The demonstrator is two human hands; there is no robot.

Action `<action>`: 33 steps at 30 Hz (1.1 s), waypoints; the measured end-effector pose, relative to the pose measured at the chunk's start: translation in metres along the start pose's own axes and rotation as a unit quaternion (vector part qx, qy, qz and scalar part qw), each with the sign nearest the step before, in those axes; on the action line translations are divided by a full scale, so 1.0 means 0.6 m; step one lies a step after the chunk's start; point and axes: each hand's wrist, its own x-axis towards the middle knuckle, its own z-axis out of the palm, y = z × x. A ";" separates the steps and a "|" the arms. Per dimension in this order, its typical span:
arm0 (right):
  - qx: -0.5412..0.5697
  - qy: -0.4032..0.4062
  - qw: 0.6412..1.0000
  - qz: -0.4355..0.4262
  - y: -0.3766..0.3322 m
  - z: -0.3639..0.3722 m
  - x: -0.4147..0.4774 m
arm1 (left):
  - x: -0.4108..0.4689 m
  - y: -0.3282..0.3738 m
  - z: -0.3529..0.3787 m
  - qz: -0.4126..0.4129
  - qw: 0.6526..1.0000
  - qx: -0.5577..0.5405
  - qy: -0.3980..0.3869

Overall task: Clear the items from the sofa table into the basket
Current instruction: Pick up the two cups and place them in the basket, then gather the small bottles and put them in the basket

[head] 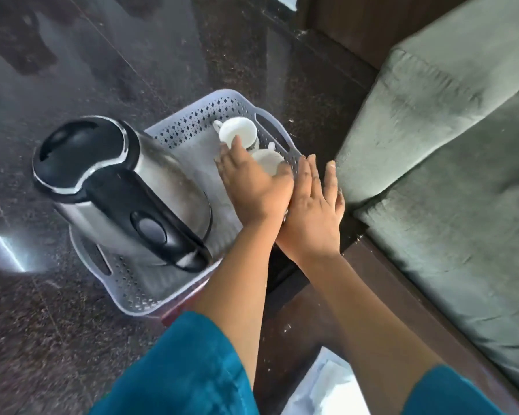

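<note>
A grey perforated basket (174,127) sits on the dark floor. Inside it a steel kettle (162,175) with a black lid and handle leans in the left half. Two white cups lie in the far right corner: the far cup (237,128) and the near cup (268,161). My left hand (252,187) reaches into the basket, palm down with its fingers straight, lying over the near cup and touching the far cup's rim. My right hand (312,217) hovers beside it over the basket's right rim, fingers spread, holding nothing.
A grey-green sofa (447,145) fills the right side. A dark wooden surface (312,310) lies below my arms, with white paper (327,384) at the bottom edge. Polished dark floor (72,70) surrounds the basket on the left and far side.
</note>
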 end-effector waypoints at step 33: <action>0.089 -0.127 0.958 0.243 0.282 -0.014 -0.700 | -0.666 -0.216 -0.050 0.201 0.788 0.185 -0.552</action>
